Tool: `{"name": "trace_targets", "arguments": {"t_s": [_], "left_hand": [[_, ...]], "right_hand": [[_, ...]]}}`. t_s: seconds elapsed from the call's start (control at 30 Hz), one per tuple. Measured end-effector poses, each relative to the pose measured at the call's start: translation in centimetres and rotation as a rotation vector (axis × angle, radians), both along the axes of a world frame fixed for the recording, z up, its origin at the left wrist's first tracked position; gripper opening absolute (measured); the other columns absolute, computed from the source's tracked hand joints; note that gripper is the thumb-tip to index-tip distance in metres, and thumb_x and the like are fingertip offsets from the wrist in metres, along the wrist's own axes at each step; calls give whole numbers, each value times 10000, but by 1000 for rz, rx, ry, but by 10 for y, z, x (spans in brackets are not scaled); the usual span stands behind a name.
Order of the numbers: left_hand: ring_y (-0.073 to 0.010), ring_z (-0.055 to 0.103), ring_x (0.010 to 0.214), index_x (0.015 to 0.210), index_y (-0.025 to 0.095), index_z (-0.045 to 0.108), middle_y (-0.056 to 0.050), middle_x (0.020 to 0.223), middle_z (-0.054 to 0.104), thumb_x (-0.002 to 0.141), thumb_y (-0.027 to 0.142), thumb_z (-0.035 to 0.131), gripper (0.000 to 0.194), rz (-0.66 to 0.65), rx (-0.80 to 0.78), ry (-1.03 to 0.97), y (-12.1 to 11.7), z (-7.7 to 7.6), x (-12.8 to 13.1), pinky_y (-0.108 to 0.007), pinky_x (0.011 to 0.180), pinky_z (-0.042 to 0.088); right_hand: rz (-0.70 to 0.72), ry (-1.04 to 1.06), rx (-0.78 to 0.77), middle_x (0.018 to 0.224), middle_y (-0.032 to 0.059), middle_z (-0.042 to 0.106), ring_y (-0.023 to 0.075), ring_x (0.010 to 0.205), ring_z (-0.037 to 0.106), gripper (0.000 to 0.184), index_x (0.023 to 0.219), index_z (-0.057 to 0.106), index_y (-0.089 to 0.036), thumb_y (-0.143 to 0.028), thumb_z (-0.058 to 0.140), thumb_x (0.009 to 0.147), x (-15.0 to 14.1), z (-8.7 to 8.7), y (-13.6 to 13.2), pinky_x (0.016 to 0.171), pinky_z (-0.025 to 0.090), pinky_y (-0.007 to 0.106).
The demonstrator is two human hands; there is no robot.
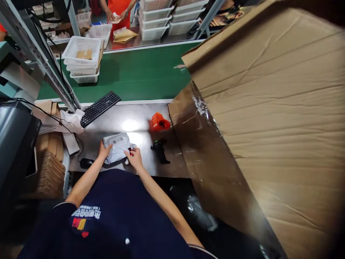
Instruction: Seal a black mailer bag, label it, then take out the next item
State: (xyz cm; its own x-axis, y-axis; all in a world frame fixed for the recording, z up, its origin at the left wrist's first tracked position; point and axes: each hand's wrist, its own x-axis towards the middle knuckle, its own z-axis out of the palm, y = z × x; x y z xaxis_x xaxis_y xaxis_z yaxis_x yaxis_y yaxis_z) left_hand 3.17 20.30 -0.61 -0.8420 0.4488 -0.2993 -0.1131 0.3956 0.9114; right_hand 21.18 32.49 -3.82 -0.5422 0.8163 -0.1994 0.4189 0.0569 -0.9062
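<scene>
A pale grey plastic mailer parcel (116,146) with a printed label on top sits at the front of the metal worktop. My left hand (104,150) grips its left side, the thumb lying over the top. At the parcel's right end, my right hand (135,158) is closed on the loose edge of the plastic. A small shiny red thing (132,149) shows by those right fingers; its kind I cannot make out. To the right of my hands lie a black barcode scanner (160,150) and an orange-red holder (160,122).
A black keyboard (100,108) and mouse (86,163) are on the left. Behind runs a green conveyor belt (134,75) bearing stacked white baskets (82,59). A large cardboard box (269,118) rises on the right. Across the belt, a person in orange (121,9) handles something pale.
</scene>
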Motion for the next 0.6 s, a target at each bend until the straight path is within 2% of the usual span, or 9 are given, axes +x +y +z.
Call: {"name": "trace_targets", "arguments": {"t_s": [0.1,0.17,0.23,0.3,0.4,0.5,0.6], "left_hand": [[-254,495,1497,1626,115,259,-237,1644,452,906,242,709,859,-54,-55,47,25,18,-26,-380,1257,372],[-280,398,1566,1643,73,217,-273,1694,354,925,241,683,872,-91,-98,113,37,30,-32,-407,1287,318],[-318,258,1630,1636,87,278,-258,1740,264,928,265,686,836,-124,-122,227,44,37,-27,-447,1324,223],[-364,214,1640,1619,99,338,-258,1744,250,923,300,699,809,-130,-135,296,46,38,-15,-491,1332,182],[-398,354,1581,1611,83,338,-301,1679,366,916,329,711,827,-107,-179,216,45,33,-1,-524,1294,283],[-355,512,1480,1569,108,399,-254,1587,526,921,332,704,751,-98,-142,115,44,27,-6,-485,1233,395],[-308,582,1412,1518,120,465,-216,1541,589,876,314,754,731,-116,-55,79,47,23,-19,-437,1207,435]], "right_hand": [[2,8,25,1393,209,561,308,1247,580,530,629,636,-192,-681,632,832,-15,-1,11,1185,419,469],[-22,6,35,1399,201,564,289,1278,556,485,674,643,-191,-613,568,901,-28,1,22,1207,391,455],[-43,-6,43,1301,179,613,292,1301,520,413,706,640,-204,-563,571,899,-40,4,31,1220,369,460],[-59,-18,44,1132,143,649,302,1264,515,334,737,622,-226,-538,606,855,-51,9,37,1193,387,478],[-59,-8,27,908,73,617,276,1046,555,273,741,550,-256,-513,594,824,-63,13,38,1055,472,458],[-29,29,11,823,33,571,225,870,528,298,683,454,-270,-509,542,838,-72,15,37,926,499,401],[-14,52,-2,795,21,566,207,838,509,366,658,423,-274,-569,528,848,-78,15,42,891,495,377]]}}
